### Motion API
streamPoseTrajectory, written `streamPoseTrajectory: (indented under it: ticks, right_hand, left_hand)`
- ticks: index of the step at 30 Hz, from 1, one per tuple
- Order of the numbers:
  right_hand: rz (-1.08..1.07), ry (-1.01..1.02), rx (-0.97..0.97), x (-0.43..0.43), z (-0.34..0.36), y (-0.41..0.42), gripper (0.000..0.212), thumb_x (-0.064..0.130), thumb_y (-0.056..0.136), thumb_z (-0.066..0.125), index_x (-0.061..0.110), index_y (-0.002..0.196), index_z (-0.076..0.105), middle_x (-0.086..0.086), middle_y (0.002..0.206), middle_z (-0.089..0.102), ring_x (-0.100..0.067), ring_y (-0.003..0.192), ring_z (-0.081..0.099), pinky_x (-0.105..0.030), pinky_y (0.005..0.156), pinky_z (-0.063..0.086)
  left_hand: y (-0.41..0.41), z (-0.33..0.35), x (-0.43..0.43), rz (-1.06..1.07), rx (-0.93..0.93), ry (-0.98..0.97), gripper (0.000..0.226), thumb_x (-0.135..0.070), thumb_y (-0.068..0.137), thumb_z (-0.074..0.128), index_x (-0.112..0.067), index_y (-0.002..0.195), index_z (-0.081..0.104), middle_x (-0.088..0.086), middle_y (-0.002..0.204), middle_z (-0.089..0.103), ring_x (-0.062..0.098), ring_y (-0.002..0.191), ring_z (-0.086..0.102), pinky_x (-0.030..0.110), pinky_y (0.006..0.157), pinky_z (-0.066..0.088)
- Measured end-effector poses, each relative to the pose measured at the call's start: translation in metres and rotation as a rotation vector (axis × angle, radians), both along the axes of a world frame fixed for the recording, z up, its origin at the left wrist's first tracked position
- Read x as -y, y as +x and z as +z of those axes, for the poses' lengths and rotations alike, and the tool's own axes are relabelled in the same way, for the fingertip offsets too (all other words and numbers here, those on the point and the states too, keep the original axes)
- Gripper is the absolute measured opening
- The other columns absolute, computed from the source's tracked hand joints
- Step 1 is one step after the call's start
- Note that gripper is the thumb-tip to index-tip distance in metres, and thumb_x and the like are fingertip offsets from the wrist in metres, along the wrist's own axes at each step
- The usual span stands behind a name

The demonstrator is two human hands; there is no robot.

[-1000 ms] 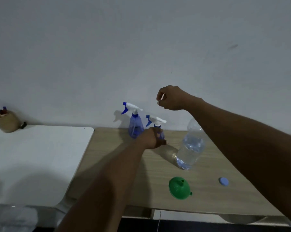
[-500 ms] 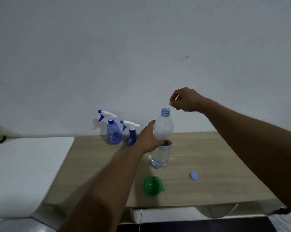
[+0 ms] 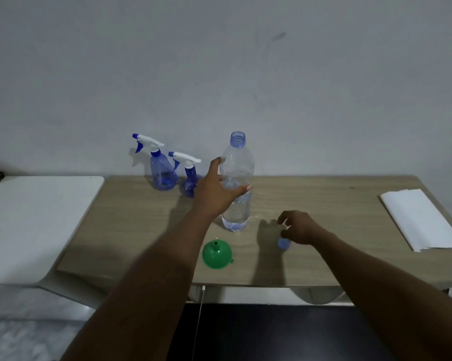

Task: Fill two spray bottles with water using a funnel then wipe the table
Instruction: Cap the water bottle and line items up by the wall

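Observation:
A clear water bottle (image 3: pixel 237 204), uncapped and part full, stands upright on the wooden table (image 3: pixel 324 199). My left hand (image 3: pixel 215 190) wraps its left side, thumb across the front. Two blue spray bottles with white triggers stand at the back by the wall, the larger (image 3: pixel 163 173) to the left of the smaller (image 3: pixel 191 182), which is just behind my left hand. A green funnel (image 3: pixel 217 254) lies mouth down near the front edge. My right hand (image 3: pixel 301 227) hovers low with fingers curled apart, right beside the blue bottle cap (image 3: pixel 283 243).
A folded white paper towel (image 3: pixel 422 220) lies at the table's right end. A white table (image 3: pixel 37 217) adjoins on the left. A thin white cable (image 3: pixel 200 308) hangs below the front edge. The wall runs close behind the bottles.
My right hand has dropped from above the bottle's mouth down to the table by the blue cap. My left hand stays on the upright water bottle.

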State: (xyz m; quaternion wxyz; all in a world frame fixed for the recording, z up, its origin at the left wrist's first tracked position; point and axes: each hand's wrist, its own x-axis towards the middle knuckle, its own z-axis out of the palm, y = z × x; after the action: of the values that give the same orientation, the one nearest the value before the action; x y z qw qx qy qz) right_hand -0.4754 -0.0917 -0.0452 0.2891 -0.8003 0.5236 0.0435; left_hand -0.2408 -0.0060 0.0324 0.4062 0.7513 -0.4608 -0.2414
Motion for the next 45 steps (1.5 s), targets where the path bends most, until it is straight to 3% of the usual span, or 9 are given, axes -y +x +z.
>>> streamPoseTrajectory:
  ticks: [4, 10, 16, 19, 23, 29, 35, 43, 45]
  right_hand:
    - [0.134, -0.056, -0.081, -0.017, -0.034, -0.009, 0.039, 0.02, 0.086, 0.068, 0.02, 0.125, 0.064, -0.01, 0.123, 0.056, -0.029, 0.112, 0.058, -0.031, 0.093, 0.045]
    - [0.234, -0.126, -0.116, -0.025, -0.062, -0.016, 0.023, 0.011, 0.091, 0.058, 0.019, 0.109, 0.07, -0.008, 0.114, 0.059, -0.025, 0.105, 0.058, -0.032, 0.089, 0.048]
    - [-0.253, -0.053, 0.586, 0.029, 0.04, 0.003, 0.02, 0.02, 0.082, 0.074, 0.01, 0.1, 0.073, -0.007, 0.079, 0.072, -0.02, 0.074, 0.065, -0.03, 0.071, 0.049]
    - [-0.142, 0.001, 0.865, 0.044, 0.14, 0.02, 0.02, 0.013, 0.088, 0.072, 0.0, 0.103, 0.07, -0.007, 0.074, 0.067, -0.015, 0.065, 0.059, -0.026, 0.06, 0.049]
    - [0.211, -0.181, 0.719, 0.031, 0.227, 0.038, 0.02, 0.019, 0.087, 0.076, 0.009, 0.104, 0.074, -0.002, 0.089, 0.074, -0.008, 0.073, 0.066, -0.02, 0.067, 0.054]
    - [0.493, -0.519, 0.324, 0.011, 0.235, 0.062, 0.03, 0.02, 0.089, 0.07, 0.015, 0.119, 0.071, -0.001, 0.114, 0.07, -0.013, 0.09, 0.063, -0.019, 0.08, 0.043]
    - [0.467, -0.588, 0.205, 0.009, 0.23, 0.072, 0.029, 0.027, 0.091, 0.069, 0.01, 0.114, 0.071, -0.007, 0.112, 0.068, -0.026, 0.101, 0.062, -0.033, 0.081, 0.048]
    - [0.555, -0.546, 0.119, 0.01, 0.239, 0.077, 0.031, 0.008, 0.093, 0.061, 0.01, 0.123, 0.068, -0.006, 0.125, 0.066, -0.024, 0.112, 0.06, -0.026, 0.083, 0.042]
    - [0.538, -0.553, 0.102, 0.013, 0.237, 0.075, 0.025, 0.019, 0.092, 0.067, 0.011, 0.115, 0.07, -0.007, 0.117, 0.068, -0.025, 0.103, 0.062, -0.028, 0.078, 0.044]
  left_hand:
    - [-0.01, -0.003, 0.0, 0.04, 0.043, -0.017, 0.095, -0.068, 0.06, 0.084, -0.044, 0.138, 0.037, -0.004, 0.114, 0.068, 0.016, 0.109, 0.064, 0.039, 0.096, 0.052]
    - [-0.023, -0.005, -0.004, 0.035, 0.045, -0.026, 0.093, -0.065, 0.063, 0.084, -0.043, 0.139, 0.036, -0.004, 0.112, 0.067, 0.012, 0.105, 0.063, 0.027, 0.086, 0.046]
    - [-0.037, -0.001, -0.007, 0.039, 0.036, -0.023, 0.094, -0.068, 0.059, 0.084, -0.046, 0.136, 0.036, -0.004, 0.112, 0.069, 0.015, 0.105, 0.066, 0.041, 0.095, 0.055]
    - [-0.043, 0.001, -0.007, 0.041, 0.043, -0.027, 0.097, -0.069, 0.057, 0.083, -0.044, 0.138, 0.035, 0.0, 0.116, 0.069, 0.018, 0.107, 0.066, 0.043, 0.094, 0.056]
    - [-0.047, 0.001, -0.007, 0.016, 0.037, -0.028, 0.098, -0.067, 0.06, 0.083, -0.041, 0.141, 0.034, 0.002, 0.12, 0.067, 0.02, 0.109, 0.065, 0.043, 0.094, 0.056]
    - [-0.049, 0.004, -0.008, -0.005, -0.007, -0.001, 0.099, -0.064, 0.064, 0.084, -0.038, 0.144, 0.031, -0.004, 0.117, 0.064, 0.014, 0.102, 0.061, 0.031, 0.087, 0.053]
    - [-0.05, 0.006, -0.007, -0.005, -0.029, 0.049, 0.102, -0.064, 0.067, 0.083, -0.038, 0.149, 0.026, 0.002, 0.137, 0.061, 0.022, 0.119, 0.061, 0.036, 0.095, 0.052]
    - [-0.048, 0.006, -0.006, -0.011, -0.029, 0.06, 0.104, -0.063, 0.067, 0.083, -0.037, 0.15, 0.025, 0.004, 0.141, 0.058, 0.023, 0.122, 0.059, 0.039, 0.1, 0.051]
    - [-0.049, 0.006, -0.006, -0.015, -0.013, 0.055, 0.104, -0.064, 0.067, 0.082, -0.037, 0.15, 0.025, 0.003, 0.139, 0.059, 0.023, 0.121, 0.06, 0.04, 0.1, 0.053]
